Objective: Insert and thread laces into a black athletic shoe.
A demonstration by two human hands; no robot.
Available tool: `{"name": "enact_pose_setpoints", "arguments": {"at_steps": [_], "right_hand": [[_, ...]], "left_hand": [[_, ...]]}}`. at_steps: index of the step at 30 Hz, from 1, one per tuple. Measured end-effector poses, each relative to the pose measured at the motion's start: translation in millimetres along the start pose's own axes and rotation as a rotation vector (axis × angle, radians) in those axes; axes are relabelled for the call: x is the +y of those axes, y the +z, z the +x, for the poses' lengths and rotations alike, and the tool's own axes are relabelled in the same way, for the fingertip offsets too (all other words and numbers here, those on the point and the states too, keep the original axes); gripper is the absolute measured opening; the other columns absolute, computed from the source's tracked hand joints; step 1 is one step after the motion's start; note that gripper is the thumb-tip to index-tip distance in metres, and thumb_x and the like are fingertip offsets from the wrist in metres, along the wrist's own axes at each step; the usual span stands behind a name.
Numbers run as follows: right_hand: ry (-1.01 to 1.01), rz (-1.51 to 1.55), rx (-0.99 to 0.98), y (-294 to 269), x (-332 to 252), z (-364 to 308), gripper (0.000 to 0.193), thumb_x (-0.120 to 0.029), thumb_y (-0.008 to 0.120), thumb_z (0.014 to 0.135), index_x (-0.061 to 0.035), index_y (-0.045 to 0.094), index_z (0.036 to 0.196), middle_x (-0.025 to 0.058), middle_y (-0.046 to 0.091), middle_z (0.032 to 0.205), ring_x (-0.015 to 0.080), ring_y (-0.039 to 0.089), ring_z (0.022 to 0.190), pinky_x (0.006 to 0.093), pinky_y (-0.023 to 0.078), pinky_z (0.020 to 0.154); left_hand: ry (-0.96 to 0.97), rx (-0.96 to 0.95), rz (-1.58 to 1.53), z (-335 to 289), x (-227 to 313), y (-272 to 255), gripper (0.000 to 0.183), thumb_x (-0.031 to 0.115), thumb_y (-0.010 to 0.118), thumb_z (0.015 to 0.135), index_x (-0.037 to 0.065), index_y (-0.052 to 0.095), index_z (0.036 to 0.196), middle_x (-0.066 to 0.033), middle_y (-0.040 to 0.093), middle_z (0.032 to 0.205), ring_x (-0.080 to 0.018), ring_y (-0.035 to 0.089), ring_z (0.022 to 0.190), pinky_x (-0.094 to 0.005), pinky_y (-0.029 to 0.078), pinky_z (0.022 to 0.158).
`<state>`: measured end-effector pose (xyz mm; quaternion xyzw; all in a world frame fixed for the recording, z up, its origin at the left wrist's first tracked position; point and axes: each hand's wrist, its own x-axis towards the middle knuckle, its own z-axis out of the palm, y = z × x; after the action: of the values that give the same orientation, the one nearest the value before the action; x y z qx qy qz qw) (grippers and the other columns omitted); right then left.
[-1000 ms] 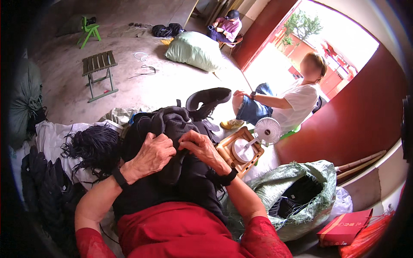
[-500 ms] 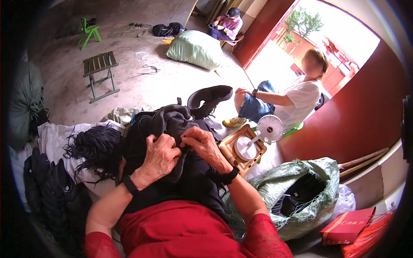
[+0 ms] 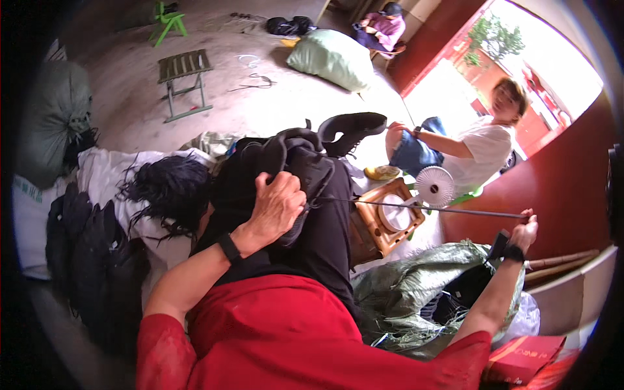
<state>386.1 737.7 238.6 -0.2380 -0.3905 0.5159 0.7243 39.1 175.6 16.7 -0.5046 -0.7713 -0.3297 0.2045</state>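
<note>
Sunlit, pale concrete floor (image 3: 123, 84) stretches beyond, with a slatted brown folding stool (image 3: 184, 65) and 2 seated co-workers (image 3: 484, 146). On the person's black-trousered lap (image 3: 330, 237), the curled left hand (image 3: 279, 207) grips a black lace-up shoe (image 3: 313, 170); well to the right, the closed right hand (image 3: 524, 231) grips a thin black lace (image 3: 468, 211) running straight from the shoe.
</note>
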Motion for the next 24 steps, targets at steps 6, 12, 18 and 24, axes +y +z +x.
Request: {"name": "enact_pose_setpoints", "arguments": {"at_steps": [6,12,18,24], "right_hand": [[0.619,0.006,-0.715,39,93,-227,0.017,-0.014,0.054,0.1,-0.0039,0.056,0.113,0.0068,0.062,0.102,0.0128,0.057,0.071,0.0256,0.05,0.066],[0.499,0.806,-1.272,129,-26,-356,0.008,-0.005,0.052,0.095,-0.0067,0.047,0.088,0.0142,0.064,0.092,0.0187,0.062,0.058,0.0343,0.051,0.053],[0.175,-0.16,-1.29,127,12,-380,0.01,-0.011,0.055,0.097,-0.0039,0.056,0.105,0.0086,0.065,0.076,0.0089,0.052,0.053,0.0242,0.041,0.046],[0.718,-0.424,-1.3,94,135,-427,0.015,-0.02,0.056,0.1,-0.006,0.058,0.098,0.0095,0.071,0.102,0.0069,0.057,0.058,0.0202,0.043,0.052]], "left_hand": [[0.007,-0.007,0.019,2,-1,-6,0.011,0.014,0.073,0.071,0.012,0.064,0.077,-0.0016,0.053,0.093,-0.0211,0.05,0.104,-0.0474,0.031,0.091],[-0.003,-0.077,0.018,4,1,-7,0.013,0.012,0.074,0.07,0.013,0.064,0.077,0.0001,0.052,0.092,-0.0208,0.05,0.105,-0.0465,0.03,0.091],[-0.027,-0.049,0.033,3,0,-4,0.013,0.013,0.076,0.07,0.014,0.065,0.077,0.0009,0.053,0.092,-0.0203,0.051,0.105,-0.0456,0.029,0.091],[-0.023,-0.051,0.024,3,0,-5,0.012,0.016,0.075,0.071,0.015,0.065,0.077,0.0009,0.053,0.092,-0.0197,0.051,0.105,-0.0455,0.031,0.089]]}}
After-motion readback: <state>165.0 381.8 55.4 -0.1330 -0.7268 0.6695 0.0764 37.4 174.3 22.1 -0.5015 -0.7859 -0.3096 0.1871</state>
